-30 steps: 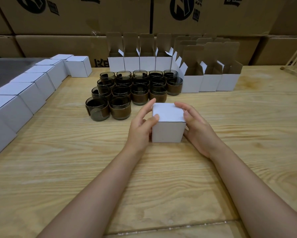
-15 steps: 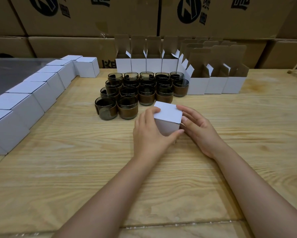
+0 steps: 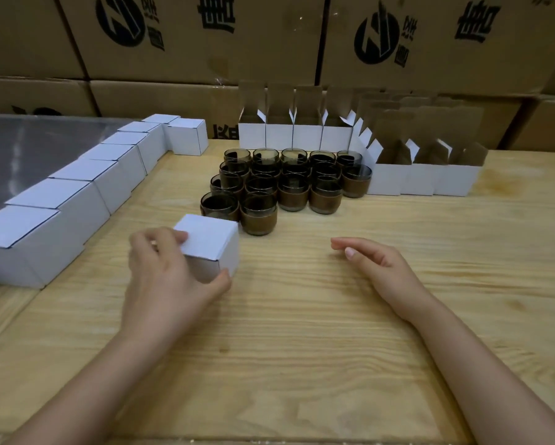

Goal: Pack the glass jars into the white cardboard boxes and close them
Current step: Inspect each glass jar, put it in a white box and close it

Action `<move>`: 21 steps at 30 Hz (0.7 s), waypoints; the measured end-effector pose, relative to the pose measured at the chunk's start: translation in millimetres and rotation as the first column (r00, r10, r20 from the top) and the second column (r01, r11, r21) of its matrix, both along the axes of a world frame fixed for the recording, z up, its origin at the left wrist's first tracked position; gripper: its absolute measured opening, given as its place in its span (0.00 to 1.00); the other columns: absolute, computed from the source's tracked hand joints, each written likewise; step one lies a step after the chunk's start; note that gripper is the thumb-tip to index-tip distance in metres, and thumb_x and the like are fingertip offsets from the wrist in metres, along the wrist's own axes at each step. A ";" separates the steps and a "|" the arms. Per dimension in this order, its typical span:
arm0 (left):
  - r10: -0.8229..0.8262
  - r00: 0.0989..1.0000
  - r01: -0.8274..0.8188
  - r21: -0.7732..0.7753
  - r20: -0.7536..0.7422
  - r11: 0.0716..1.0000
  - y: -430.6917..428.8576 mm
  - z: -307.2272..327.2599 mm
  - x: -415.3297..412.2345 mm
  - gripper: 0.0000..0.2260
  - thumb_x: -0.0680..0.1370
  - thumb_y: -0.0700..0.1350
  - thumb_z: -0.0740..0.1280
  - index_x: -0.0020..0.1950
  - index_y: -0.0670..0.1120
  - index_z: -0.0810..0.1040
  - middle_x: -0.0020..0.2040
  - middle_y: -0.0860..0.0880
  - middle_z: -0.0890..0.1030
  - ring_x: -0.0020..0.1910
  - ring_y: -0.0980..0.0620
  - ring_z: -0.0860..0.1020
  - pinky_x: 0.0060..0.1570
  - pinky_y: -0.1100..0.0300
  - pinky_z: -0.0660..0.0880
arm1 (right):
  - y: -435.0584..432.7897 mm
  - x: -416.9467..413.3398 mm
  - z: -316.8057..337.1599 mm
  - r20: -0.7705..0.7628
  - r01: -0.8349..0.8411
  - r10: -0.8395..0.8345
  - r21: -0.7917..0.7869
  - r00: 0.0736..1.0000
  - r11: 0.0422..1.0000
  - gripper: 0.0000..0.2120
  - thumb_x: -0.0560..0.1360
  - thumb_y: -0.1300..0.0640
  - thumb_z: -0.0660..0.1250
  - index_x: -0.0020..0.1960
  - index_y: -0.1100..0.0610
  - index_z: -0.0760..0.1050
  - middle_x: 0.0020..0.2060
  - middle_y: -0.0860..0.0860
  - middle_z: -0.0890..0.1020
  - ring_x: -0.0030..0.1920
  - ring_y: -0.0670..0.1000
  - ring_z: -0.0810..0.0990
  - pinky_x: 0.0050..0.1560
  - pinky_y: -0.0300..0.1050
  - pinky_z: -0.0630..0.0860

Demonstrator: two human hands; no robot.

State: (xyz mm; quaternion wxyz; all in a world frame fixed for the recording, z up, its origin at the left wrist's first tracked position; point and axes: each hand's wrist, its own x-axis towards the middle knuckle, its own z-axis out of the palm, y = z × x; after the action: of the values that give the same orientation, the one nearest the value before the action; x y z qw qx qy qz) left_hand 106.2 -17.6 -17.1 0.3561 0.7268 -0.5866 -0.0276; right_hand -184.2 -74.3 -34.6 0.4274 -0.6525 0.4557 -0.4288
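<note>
- The closed white box (image 3: 210, 244) is just in front of the front-left corner of the glass jars (image 3: 285, 181), turned corner-on to me. I cannot tell whether it is lifted or sliding on the table (image 3: 301, 348).
- My left hand (image 3: 163, 277) grips it alone, thumb at its near lower corner and fingers curled over its far-left top edge.
- A second ago this box sat squarely in front of the jars with both hands on it. It has since gone left, so I judge it is packed, shut and on its way out.
- My right hand (image 3: 375, 268) has let go. It hovers in front of the jars' right side, fingers loosely extended and holding nothing.
- Left of the jars runs the row of closed boxes (image 3: 77, 194), and I expect this one to join its near end.
- Behind and to the right of the jars stand the open boxes (image 3: 423, 178) with their flaps up, waiting to be filled.
- Many jars are still unpacked, so much of the task is left. The free right hand is well placed to take the next jar or open box.
- Beyond the jars, brown cartons (image 3: 205, 33) wall off the back.
</note>
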 end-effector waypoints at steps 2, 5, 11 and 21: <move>0.098 0.990 -0.096 -0.023 0.101 0.995 -3.6 -0.1 26.9 0.35 0.65 0.56 0.77 0.64 0.41 0.68 0.62 0.40 0.64 0.63 0.41 0.63 0.60 0.45 0.66 | -1.0 0.3 -0.6 -0.001 0.014 -0.014 0.000 1.000 1.000 0.11 0.78 0.58 0.63 0.56 0.49 0.81 0.53 0.41 0.83 0.57 0.38 0.78 0.52 0.26 0.70; 0.216 0.957 -0.208 -0.065 0.194 0.976 -21.0 0.0 53.9 0.32 0.69 0.58 0.74 0.64 0.40 0.71 0.64 0.37 0.65 0.60 0.38 0.63 0.60 0.41 0.62 | -1.9 0.5 -1.7 -0.025 0.038 -0.038 -0.003 0.999 0.999 0.10 0.79 0.58 0.63 0.55 0.49 0.81 0.53 0.40 0.83 0.57 0.39 0.78 0.53 0.26 0.70; 0.161 0.963 -0.137 -0.119 0.218 0.983 -93.4 -7.7 68.8 0.25 0.76 0.49 0.71 0.68 0.40 0.70 0.66 0.39 0.66 0.61 0.35 0.69 0.55 0.40 0.69 | -3.5 0.8 -3.6 -0.086 0.078 -0.079 -0.006 0.993 0.997 0.10 0.78 0.60 0.64 0.56 0.52 0.81 0.52 0.41 0.84 0.55 0.37 0.79 0.52 0.25 0.70; 0.103 0.973 -0.086 -0.087 0.209 0.992 -237.8 -0.7 98.3 0.19 0.79 0.45 0.67 0.68 0.40 0.68 0.69 0.39 0.64 0.59 0.34 0.72 0.44 0.43 0.70 | -3.0 5.9 -2.9 -0.036 0.118 -0.118 -0.003 0.992 0.993 0.13 0.71 0.53 0.64 0.51 0.55 0.83 0.48 0.47 0.85 0.53 0.42 0.81 0.53 0.28 0.72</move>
State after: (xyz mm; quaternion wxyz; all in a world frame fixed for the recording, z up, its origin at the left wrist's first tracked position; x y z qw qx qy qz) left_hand 204.5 -255.4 -17.8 0.3202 0.7383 -0.5867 0.0901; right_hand -178.3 -77.4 -37.5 0.3925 -0.6322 0.5012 -0.4417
